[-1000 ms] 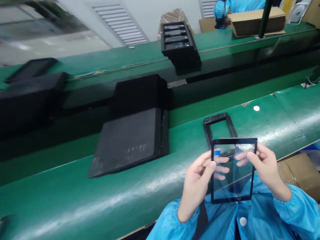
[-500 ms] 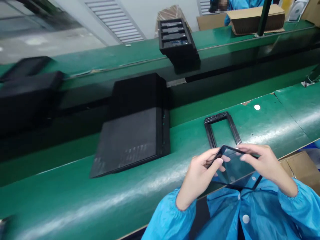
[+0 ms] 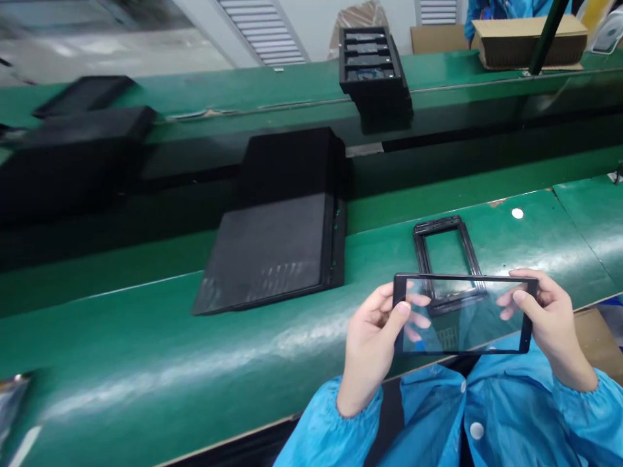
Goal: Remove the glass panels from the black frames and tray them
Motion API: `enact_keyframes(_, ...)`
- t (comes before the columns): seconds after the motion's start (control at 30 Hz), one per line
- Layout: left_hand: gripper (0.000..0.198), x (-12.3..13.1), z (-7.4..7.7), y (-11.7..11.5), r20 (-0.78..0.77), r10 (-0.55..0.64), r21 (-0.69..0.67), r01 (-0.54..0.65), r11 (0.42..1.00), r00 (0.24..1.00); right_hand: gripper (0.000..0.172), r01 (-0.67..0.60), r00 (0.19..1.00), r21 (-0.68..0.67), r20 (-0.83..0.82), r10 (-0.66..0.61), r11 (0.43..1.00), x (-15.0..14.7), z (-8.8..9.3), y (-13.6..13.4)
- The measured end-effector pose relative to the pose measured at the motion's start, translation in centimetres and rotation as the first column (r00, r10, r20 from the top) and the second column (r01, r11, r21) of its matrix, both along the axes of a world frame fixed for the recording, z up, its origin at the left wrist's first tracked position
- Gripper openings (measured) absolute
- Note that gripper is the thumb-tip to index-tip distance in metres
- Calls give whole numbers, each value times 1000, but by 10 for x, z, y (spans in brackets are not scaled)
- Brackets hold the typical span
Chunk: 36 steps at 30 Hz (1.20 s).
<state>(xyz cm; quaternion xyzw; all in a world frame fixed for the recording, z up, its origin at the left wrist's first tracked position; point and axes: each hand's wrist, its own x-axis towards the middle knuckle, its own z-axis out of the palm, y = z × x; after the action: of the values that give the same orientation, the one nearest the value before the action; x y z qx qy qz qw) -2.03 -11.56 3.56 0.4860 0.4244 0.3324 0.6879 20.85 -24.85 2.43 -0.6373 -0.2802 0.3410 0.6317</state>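
Observation:
Between my two hands is a see-through glass panel (image 3: pixel 467 324) with a black border, like a tablet's front glass, held lengthwise above the bench edge. My left hand (image 3: pixel 377 331) grips its left short side, thumb on the near face and fingers behind, visible through the glass. At the opposite short side, my right hand (image 3: pixel 548 314) pinches the upper right corner area in the same way. Behind the panel, a stack of black rectangular frames (image 3: pixel 422 250) lies on the green bench; its lower part shows through the glass.
Left of the frames, a large stack of black trays (image 3: pixel 277 243) rests across the bench and the dark sunken strip. Further off stand slotted black trays (image 3: pixel 374 81), stacked cardboard (image 3: pixel 530 48) and a dark post (image 3: pixel 548 39). More black trays (image 3: pixel 82 143) are at far left. Another person's blue sleeve shows at the back.
The glass panel has turned from a slanted pose to level and lengthwise. My right hand has moved right to its short side, and my hands are further apart. The view has shifted slightly left.

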Motion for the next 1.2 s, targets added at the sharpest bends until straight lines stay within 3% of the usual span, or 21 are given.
enact_keyframes(0.13, 42, -7, -1, 0, -63, -14, 43, 17, 999, 998, 25, 4, 1000, 3, 18, -4, 1000, -3, 7, 4)
enact_keyframes(0.2, 47, -9, 0, 1, -151, 14, 169, 12, 986, 988, 26, -7, 1000, -7, 22, 7, 1000, -2, 8, 5)
enact_keyframes(0.23, 51, -8, 1, 2, -212, 49, 280, 12, 960, 976, 26, -23, 1000, -16, 20, 24, 1000, -3, 7, 5)
enact_keyframes(0.3, 56, -5, 4, 2, -325, 86, 515, 100, 852, 942, 29, -96, 995, -44, 0, 97, 994, -5, 3, 7)
enact_keyframes(0.33, 53, -1, 4, 1, -374, 47, 584, 196, 788, 926, 30, -159, 987, -62, -20, 158, 985, -8, 0, 9)
enact_keyframes(0.4, 42, 7, 5, 0, -446, -163, 569, 420, 707, 880, 34, -313, 948, -77, -85, 307, 947, -15, -8, 12)
enact_keyframes(0.43, 38, 9, 5, 0, -452, -279, 509, 502, 700, 847, 38, -385, 918, -65, -128, 375, 921, -19, -13, 14)
enact_keyframes(0.5, 41, 9, 4, 4, -405, -401, 359, 546, 757, 822, 48, -457, 871, -4, -206, 447, 889, -25, -23, 18)
enact_keyframes(0.57, 49, -6, 2, 19, -335, -293, 267, 388, 882, 896, 54, -398, 885, 50, -243, 397, 916, -23, -33, 20)
enact_keyframes(0.63, 60, -35, 2, 47, -246, 24, 256, 41, 966, 969, 50, -250, 942, 43, -222, 253, 967, -13, -45, 20)
enact_keyframes(0.7, 71, -73, 4, 84, -100, 386, 257, -351, 900, 917, 45, -103, 981, -2, -167, 101, 995, 5, -61, 18)
enact_keyframes(0.8, 58, -125, 4, 137, -84, 614, 250, -580, 775, 785, 46, 21, 996, -62, -91, -26, 998, 31, -89, 13)
enact_keyframes(0.9, 47, -155, -3, 170, -145, 731, 252, -690, 679, 667, 46, 58, 998, -79, -32, -61, 995, 45, -116, 9)
enact_keyframes(0.97, 45, -163, -13, 182, -200, 763, 265, -716, 646, 615, 45, 33, 999, -78, -5, -33, 996, 46, -128, 7)
enact_keyframes(1.1, 48, -164, -39, 198, -323, 773, 353, -688, 633, 546, 42, -30, 999, -69, 38, 33, 997, 43, -137, 4)
enact_keyframes(1.2, 53, -169, -47, 203, -421, 757, 484, -581, 654, 500, 41, -38, 998, -51, 55, 41, 998, 42, -138, 4)
